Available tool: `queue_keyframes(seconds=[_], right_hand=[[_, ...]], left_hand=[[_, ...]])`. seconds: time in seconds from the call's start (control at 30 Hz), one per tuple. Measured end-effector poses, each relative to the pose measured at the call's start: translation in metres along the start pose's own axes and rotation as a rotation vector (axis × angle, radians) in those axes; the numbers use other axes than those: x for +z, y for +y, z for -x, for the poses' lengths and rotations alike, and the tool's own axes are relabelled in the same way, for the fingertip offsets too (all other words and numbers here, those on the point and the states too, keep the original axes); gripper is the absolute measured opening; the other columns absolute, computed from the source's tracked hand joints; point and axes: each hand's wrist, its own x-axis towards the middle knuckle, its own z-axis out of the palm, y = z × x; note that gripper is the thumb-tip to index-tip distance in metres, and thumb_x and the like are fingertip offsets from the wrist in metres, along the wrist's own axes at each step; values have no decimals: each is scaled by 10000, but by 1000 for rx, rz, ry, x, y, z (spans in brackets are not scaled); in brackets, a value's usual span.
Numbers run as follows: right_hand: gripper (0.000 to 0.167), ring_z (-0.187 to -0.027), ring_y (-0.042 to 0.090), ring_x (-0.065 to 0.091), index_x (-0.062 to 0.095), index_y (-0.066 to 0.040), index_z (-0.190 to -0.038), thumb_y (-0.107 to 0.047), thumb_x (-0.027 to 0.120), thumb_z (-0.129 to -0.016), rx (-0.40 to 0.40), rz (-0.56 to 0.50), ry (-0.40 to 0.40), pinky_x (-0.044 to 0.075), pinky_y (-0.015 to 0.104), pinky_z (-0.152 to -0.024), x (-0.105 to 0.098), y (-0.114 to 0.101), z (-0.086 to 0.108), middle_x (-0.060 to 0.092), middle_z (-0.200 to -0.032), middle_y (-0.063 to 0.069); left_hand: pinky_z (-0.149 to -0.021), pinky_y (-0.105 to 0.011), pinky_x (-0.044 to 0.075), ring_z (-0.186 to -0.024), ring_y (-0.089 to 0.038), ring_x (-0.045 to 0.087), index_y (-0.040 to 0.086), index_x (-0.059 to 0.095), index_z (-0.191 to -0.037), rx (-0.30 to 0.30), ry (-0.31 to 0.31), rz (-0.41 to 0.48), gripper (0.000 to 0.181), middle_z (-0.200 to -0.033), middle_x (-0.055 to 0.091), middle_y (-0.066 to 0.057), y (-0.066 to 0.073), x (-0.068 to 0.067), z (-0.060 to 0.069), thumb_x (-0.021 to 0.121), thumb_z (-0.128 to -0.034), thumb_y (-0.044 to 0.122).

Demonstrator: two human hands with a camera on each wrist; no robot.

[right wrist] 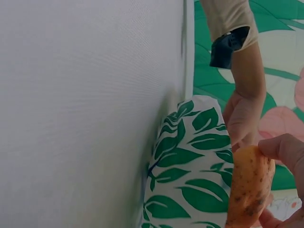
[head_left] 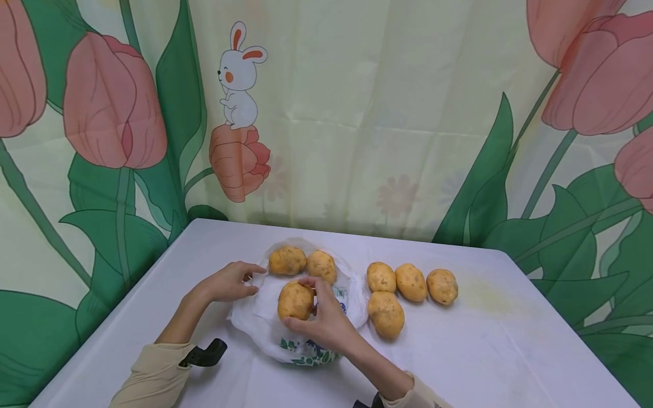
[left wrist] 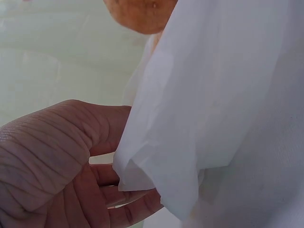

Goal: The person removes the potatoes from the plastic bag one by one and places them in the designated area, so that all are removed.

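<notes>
My right hand (head_left: 329,320) holds a brown-yellow potato (head_left: 296,301) between thumb and fingers, above a white plastic bag (head_left: 255,317) with green leaf print. In the right wrist view, that potato (right wrist: 249,190) appears beside the bag's leafy side (right wrist: 190,166). My left hand (head_left: 228,283) is at the bag's left edge, its index finger and thumb apart. The bag's white film (left wrist: 166,133) hides its fingertips in the left wrist view. Two other potatoes, one at left (head_left: 288,260) and one at right (head_left: 322,267), lie at the bag's far side.
Right of the bag, several potatoes lie on the white-covered table (head_left: 459,351): one at the near side (head_left: 386,315), one behind it (head_left: 381,277), others further right (head_left: 442,287). A tulip-print curtain (head_left: 357,113) hangs behind the table.
</notes>
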Motion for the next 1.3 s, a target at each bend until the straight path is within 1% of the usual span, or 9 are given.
queue_keyframes(seconds=[0.23,0.37,0.5,0.6,0.8,0.93,1.03,1.17,1.3], right_hand=[[718,-1296,241,465,430,-128,-1412,-319,827,-845,-7,14,10,458,496,-1034,-11,0,11,477,-1430,66],[721,-1309,245,455,443,-136,-1411,-335,834,-838,4,20,18,459,484,-1039,-17,0,19,474,-1431,59],[718,-1299,238,465,455,-148,-1408,-335,841,-831,22,17,29,478,452,-1027,-23,-1,26,478,-1422,56],[714,-1275,240,491,456,-162,-1406,-331,844,-831,40,5,32,487,444,-1017,-29,-2,30,485,-1414,58],[710,-1303,257,470,470,-142,-1395,-252,865,-815,46,-35,81,474,454,-1022,-41,-3,35,486,-1445,48],[714,-1308,268,468,482,-130,-1394,-208,872,-802,43,-25,118,483,443,-992,-50,-2,39,490,-1452,33],[724,-1302,271,475,485,-122,-1397,-191,880,-794,50,-17,135,488,439,-992,-56,-1,42,512,-1431,26],[741,-1302,261,469,482,-119,-1405,-179,888,-788,63,-14,141,487,441,-1017,-63,3,45,519,-1434,17],[753,-1298,267,466,474,-127,-1411,-196,888,-787,64,13,139,480,460,-1030,-70,8,48,515,-1428,36]], left_hand=[[-836,-410,554,-974,-254,597,-57,622,-1340,-28,-12,25,491,-1135,690,-159,0,-1,1,740,-877,59],[-861,-435,561,-1036,-294,605,-25,602,-1380,-66,-22,31,563,-1173,672,-180,0,0,1,783,-854,65],[-880,-458,573,-1092,-343,614,15,589,-1411,-118,-40,24,631,-1212,648,-214,0,1,0,818,-827,68],[-875,-462,579,-1109,-362,617,35,585,-1422,-138,-48,15,653,-1236,635,-233,0,1,0,827,-816,54],[-854,-457,574,-1040,-307,615,38,572,-1433,-146,-49,14,664,-1238,628,-245,1,0,0,818,-816,36],[-842,-441,575,-998,-284,610,37,564,-1442,-151,-53,20,666,-1239,624,-240,2,0,0,805,-820,24],[-827,-430,581,-994,-291,611,38,561,-1445,-155,-55,27,665,-1241,622,-238,2,0,0,793,-823,15],[-819,-420,585,-1006,-301,613,38,558,-1447,-163,-57,28,661,-1243,620,-237,2,0,-1,783,-826,12],[-808,-402,583,-994,-292,607,49,566,-1445,-181,-51,37,656,-1248,618,-231,2,2,-1,780,-825,10]])
